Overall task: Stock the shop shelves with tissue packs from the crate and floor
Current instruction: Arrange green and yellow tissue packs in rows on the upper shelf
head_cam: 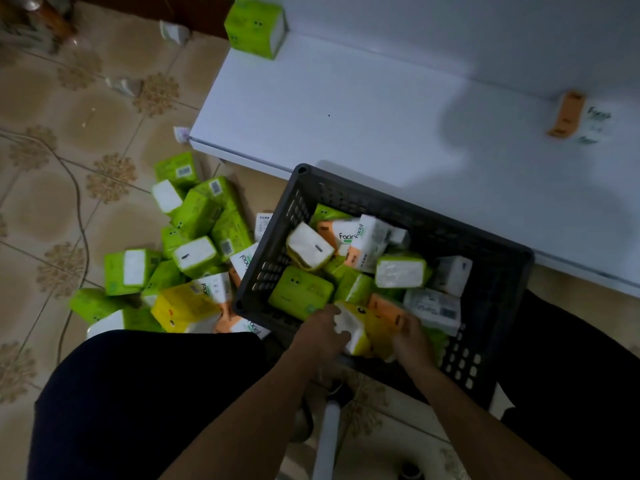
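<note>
I saw the left hand (323,332) curled on the white end of a yellow pack (367,329) and the right hand (412,336) gripping its other side, at the near edge of the crate (273,251). A heap (194,244) of packs lay on the floor to its left. A green pack (254,27) stood on the shelf (346,109).

1. We work from one view only: a wide-angle camera worn on the person's head.
2. We find it facing forward and steeply down, toward the tiled floor (69,150).
3. Nearest the lens, both forearms enter from the bottom edge. The left hand (320,332) and right hand (412,337) grip a yellow tissue pack (367,327) just below centre.
4. We see the black crate (491,271) at mid-distance, lower right of centre.
5. Farthest off, the white shelf (346,109) crosses the upper right.
</note>
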The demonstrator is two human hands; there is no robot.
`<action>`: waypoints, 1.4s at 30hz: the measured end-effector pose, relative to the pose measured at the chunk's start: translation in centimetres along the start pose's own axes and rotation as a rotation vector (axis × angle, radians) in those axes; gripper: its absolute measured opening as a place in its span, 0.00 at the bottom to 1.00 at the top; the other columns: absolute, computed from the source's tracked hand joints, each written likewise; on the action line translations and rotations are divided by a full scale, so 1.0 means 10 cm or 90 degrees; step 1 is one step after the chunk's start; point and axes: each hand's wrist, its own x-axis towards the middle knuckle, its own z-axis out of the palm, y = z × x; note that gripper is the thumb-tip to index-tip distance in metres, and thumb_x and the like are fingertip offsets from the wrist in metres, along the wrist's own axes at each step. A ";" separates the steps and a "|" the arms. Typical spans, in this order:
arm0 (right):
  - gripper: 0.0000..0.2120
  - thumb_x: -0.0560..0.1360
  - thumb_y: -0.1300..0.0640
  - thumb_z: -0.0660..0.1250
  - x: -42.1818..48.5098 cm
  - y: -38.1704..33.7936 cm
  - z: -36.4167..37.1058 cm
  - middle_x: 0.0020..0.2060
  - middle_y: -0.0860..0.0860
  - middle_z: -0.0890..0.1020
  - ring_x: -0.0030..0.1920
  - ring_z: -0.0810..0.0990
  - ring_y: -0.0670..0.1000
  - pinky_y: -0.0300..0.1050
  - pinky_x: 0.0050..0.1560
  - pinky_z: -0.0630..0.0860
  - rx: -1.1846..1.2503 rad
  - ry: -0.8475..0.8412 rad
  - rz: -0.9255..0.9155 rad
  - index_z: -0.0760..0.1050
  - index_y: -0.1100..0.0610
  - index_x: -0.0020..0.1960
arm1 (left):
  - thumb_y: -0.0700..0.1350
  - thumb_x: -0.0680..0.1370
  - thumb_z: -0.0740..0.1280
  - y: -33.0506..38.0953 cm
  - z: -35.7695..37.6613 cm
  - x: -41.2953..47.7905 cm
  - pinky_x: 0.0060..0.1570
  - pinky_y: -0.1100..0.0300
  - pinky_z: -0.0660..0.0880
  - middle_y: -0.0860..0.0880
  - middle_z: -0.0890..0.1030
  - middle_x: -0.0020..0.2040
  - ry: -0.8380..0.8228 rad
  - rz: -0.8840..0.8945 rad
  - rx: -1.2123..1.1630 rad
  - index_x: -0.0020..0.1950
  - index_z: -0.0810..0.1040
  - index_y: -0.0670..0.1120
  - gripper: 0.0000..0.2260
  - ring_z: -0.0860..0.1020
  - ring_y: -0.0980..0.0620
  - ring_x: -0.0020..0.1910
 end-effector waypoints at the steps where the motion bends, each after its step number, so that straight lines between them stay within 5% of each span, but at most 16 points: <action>1: 0.25 0.77 0.66 0.56 0.04 0.01 0.00 0.68 0.57 0.69 0.58 0.73 0.58 0.48 0.50 0.73 0.009 -0.033 0.016 0.60 0.55 0.73 | 0.46 0.77 0.65 0.04 0.04 0.02 0.58 0.56 0.68 0.41 0.68 0.68 -0.008 0.005 -0.001 0.72 0.62 0.44 0.25 0.69 0.42 0.65; 5: 0.30 0.75 0.67 0.61 0.09 0.00 0.00 0.71 0.54 0.65 0.64 0.70 0.59 0.53 0.56 0.74 0.093 -0.117 0.080 0.58 0.53 0.74 | 0.47 0.76 0.66 0.12 0.17 0.01 0.54 0.55 0.69 0.40 0.65 0.66 -0.041 0.034 0.038 0.74 0.57 0.52 0.29 0.70 0.39 0.60; 10: 0.28 0.70 0.73 0.65 -0.03 -0.07 -0.04 0.64 0.52 0.74 0.57 0.76 0.55 0.39 0.32 0.76 0.152 -0.193 -0.003 0.70 0.53 0.66 | 0.42 0.75 0.66 0.10 0.09 -0.03 0.55 0.57 0.69 0.41 0.67 0.67 0.034 0.029 0.040 0.73 0.61 0.50 0.28 0.71 0.43 0.62; 12: 0.27 0.69 0.75 0.66 -0.12 -0.11 -0.06 0.67 0.50 0.71 0.60 0.75 0.56 0.40 0.33 0.76 0.196 -0.207 -0.031 0.73 0.56 0.64 | 0.38 0.73 0.68 0.13 -0.03 -0.08 0.54 0.58 0.70 0.42 0.69 0.66 0.082 0.032 0.006 0.70 0.66 0.48 0.27 0.71 0.44 0.62; 16: 0.22 0.70 0.73 0.68 -0.42 -0.37 -0.17 0.60 0.56 0.73 0.49 0.77 0.54 0.42 0.34 0.79 0.249 -0.216 -0.037 0.71 0.56 0.58 | 0.37 0.73 0.66 0.30 -0.34 -0.19 0.52 0.54 0.75 0.40 0.74 0.60 0.198 0.072 -0.081 0.64 0.73 0.45 0.19 0.75 0.41 0.56; 20: 0.26 0.67 0.71 0.72 -0.85 -0.76 -0.28 0.59 0.54 0.74 0.56 0.75 0.56 0.51 0.52 0.78 0.230 -0.139 -0.182 0.71 0.50 0.58 | 0.47 0.78 0.64 0.60 -0.74 -0.53 0.42 0.64 0.70 0.42 0.74 0.56 0.275 0.098 -0.113 0.61 0.74 0.44 0.13 0.75 0.45 0.52; 25: 0.22 0.68 0.67 0.73 -1.57 -1.27 -0.47 0.55 0.54 0.78 0.49 0.77 0.50 0.45 0.48 0.76 0.248 -0.054 -0.361 0.73 0.49 0.56 | 0.40 0.78 0.62 0.86 -1.26 -1.16 0.45 0.55 0.69 0.37 0.76 0.46 0.388 0.228 -0.152 0.52 0.74 0.41 0.05 0.76 0.38 0.50; 28: 0.23 0.68 0.65 0.73 -1.99 -1.53 -0.63 0.55 0.53 0.78 0.51 0.78 0.51 0.45 0.50 0.77 0.225 -0.026 -0.456 0.73 0.46 0.56 | 0.38 0.79 0.60 0.98 -1.53 -1.55 0.43 0.53 0.70 0.37 0.73 0.42 0.453 0.345 -0.139 0.55 0.76 0.44 0.08 0.75 0.35 0.47; 35: 0.28 0.65 0.64 0.76 -2.82 -2.08 -1.02 0.58 0.49 0.74 0.56 0.74 0.51 0.43 0.50 0.74 0.140 0.041 -0.661 0.72 0.49 0.61 | 0.44 0.76 0.67 1.27 -2.06 -2.45 0.52 0.57 0.72 0.45 0.73 0.58 0.519 0.481 -0.188 0.61 0.75 0.50 0.14 0.74 0.47 0.54; 42: 0.25 0.67 0.61 0.76 -3.22 -2.58 -1.49 0.54 0.49 0.75 0.55 0.74 0.50 0.43 0.50 0.74 0.097 0.146 -0.760 0.73 0.53 0.61 | 0.40 0.71 0.73 1.69 -2.57 -2.79 0.45 0.59 0.73 0.44 0.76 0.58 0.549 0.569 -0.126 0.63 0.74 0.48 0.22 0.74 0.51 0.51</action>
